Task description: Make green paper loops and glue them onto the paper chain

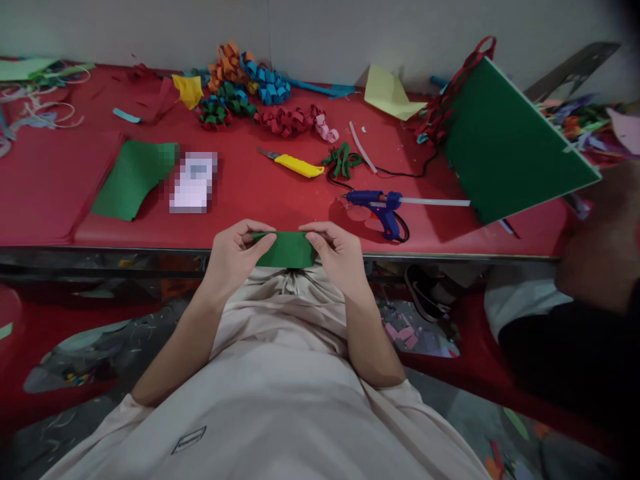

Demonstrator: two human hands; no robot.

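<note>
A small piece of green paper [287,250] is stretched between my two hands at the table's front edge, above my lap. My left hand [243,250] pinches its left end between thumb and fingers. On the right end, my right hand [336,250] has the same kind of pinch. The upper edge of the paper looks folded or bent over near the left fingers. Beyond my hands lie a yellow utility knife [299,165] with its blade out and a blue hot glue gun [383,208] with a glue stick in its back.
Curled paper chains [273,87] lie at the back of the red table [250,207]. On the left are a larger green sheet [135,177], a pixelated phone-like object [195,181] and red sheets [50,180]. A person's arm [600,247] and a green board [515,147] are at the right.
</note>
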